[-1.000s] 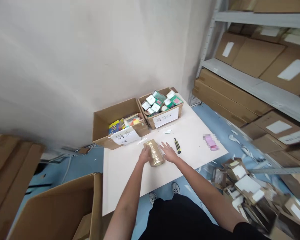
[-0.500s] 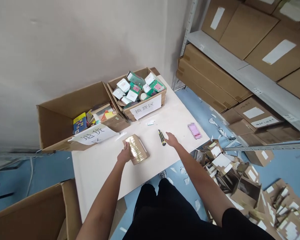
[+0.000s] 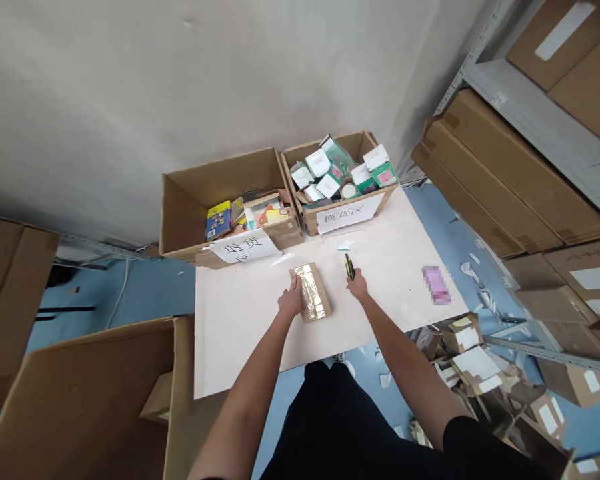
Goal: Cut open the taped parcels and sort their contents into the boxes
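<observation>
A small brown parcel (image 3: 311, 299) wrapped in shiny tape lies flat on the white table (image 3: 250, 333). My left hand (image 3: 291, 302) rests against the parcel's left edge, fingers curled on it. To the right, my right hand (image 3: 357, 285) closes on the near end of a black and yellow utility knife (image 3: 349, 265) that lies on the table.
Two open cartons with paper labels stand at the table's far edge: the left carton (image 3: 220, 213) with mixed items, the right carton (image 3: 341, 180) full of small boxes. A pink item (image 3: 435, 285) lies at the right. Shelves of cartons (image 3: 505, 167) stand right, scrap cardboard (image 3: 480, 360) on the floor, a large open carton (image 3: 80, 400) near left.
My right hand left the parcel, reached right and came to the knife. The parcel went from held up between both hands to lying flat under my left hand. The view swung about.
</observation>
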The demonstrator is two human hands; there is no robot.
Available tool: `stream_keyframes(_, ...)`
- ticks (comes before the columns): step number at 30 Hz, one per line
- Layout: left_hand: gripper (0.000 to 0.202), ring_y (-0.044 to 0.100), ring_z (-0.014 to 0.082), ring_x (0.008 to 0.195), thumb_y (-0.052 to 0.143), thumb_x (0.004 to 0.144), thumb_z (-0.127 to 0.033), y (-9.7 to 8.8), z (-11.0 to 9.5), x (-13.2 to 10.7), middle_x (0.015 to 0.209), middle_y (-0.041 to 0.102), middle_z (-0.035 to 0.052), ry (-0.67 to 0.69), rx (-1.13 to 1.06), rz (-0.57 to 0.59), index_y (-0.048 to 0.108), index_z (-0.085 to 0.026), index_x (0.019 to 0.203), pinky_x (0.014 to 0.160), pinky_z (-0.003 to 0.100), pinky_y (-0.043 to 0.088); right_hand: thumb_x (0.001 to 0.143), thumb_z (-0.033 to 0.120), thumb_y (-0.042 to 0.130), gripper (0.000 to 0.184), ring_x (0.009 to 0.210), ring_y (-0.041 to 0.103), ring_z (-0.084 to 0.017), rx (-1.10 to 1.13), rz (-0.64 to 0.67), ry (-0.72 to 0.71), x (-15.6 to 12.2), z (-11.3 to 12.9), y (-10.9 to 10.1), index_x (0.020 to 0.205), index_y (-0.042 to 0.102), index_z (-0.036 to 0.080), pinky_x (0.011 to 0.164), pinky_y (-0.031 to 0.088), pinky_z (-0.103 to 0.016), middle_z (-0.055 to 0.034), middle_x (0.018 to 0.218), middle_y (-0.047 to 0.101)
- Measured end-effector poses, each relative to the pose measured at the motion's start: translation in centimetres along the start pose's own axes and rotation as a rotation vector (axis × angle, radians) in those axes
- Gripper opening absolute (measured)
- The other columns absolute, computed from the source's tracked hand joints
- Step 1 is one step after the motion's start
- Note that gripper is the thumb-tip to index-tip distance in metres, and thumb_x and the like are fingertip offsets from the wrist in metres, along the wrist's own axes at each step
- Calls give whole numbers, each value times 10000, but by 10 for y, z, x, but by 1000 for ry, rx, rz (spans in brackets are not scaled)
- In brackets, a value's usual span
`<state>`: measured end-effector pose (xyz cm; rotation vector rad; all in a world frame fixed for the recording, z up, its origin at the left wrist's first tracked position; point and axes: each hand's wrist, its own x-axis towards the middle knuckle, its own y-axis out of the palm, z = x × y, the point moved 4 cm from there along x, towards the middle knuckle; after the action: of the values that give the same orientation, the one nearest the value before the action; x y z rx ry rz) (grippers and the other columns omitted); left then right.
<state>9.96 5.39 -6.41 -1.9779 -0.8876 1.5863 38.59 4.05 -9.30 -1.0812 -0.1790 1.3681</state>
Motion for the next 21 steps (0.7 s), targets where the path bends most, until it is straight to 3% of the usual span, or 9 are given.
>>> stream_keyframes(3, 1321, 484, 462, 1399, 926, 553, -393, 1, -2, 1, 1769, -110, 80, -4, -79, -46, 212, -362, 1664, 994, 546, 522, 1032, 252, 470, 613, 865, 750, -204, 23, 42, -189, -30, 60, 6, 1613, 277, 224, 823, 556, -289, -65, 1130, 773)
stream_keyframes(5, 1280, 508, 464, 1366, 934, 529, -418, 1, -3, 0, 1775, -70, 73, 4, -147, -87, 300, -367, 1639, 997, 556, 517, 1038, 277, 452, 624, 1001, 735, -235, 7, 64, -337, -56, 97, 15, 1634, 267, 267, 882, 546, -312, -62, 1228, 753)
stream_keyframes(8, 1210, 528, 455, 1341, 940, 519, -434, -1, -5, -3, 1781, 4, 76, 46, -202, -140, 390, -375, 1596, 1007, 553, 508, 1039, 255, 420, 603, 1104, 708, -248, -92, 83, -360, -82, 131, 32, 1629, 303, 289, 924, 522, -326, -63, 1312, 723)
stream_keyframes(11, 1203, 532, 444, 1334, 952, 510, -399, -3, -6, -7, 1775, 94, 104, 99, -171, -174, 404, -379, 1581, 1015, 547, 501, 1007, 221, 464, 649, 1119, 710, -268, -212, 107, -261, -89, 145, 47, 1632, 300, 283, 922, 518, -356, -89, 1341, 711)
stream_keyframes(15, 1257, 517, 453, 1353, 962, 456, -338, -7, -2, -11, 1750, 198, 148, 162, -217, -171, 404, -359, 1583, 1033, 554, 492, 908, 239, 665, 833, 1154, 704, -308, -351, 99, -189, -88, 155, 59, 1646, 278, 243, 929, 518, -377, -146, 1350, 695)
stream_keyframes(18, 1222, 514, 463, 1364, 966, 430, -368, -11, 4, -12, 1744, 222, 145, 206, -298, -139, 466, -348, 1545, 1054, 566, 477, 878, 266, 739, 898, 1164, 704, -323, -415, 84, -162, -90, 157, 63, 1651, 285, 234, 937, 515, -380, -166, 1290, 713)
stream_keyframes(21, 1223, 498, 477, 1373, 954, 456, -386, -15, 8, -13, 1752, 200, 136, 219, -232, -127, 436, -357, 1564, 1061, 586, 458, 859, 314, 785, 956, 1170, 705, -335, -453, 92, -145, -97, 157, 64, 1661, 269, 239, 938, 514, -383, -169, 1258, 725)
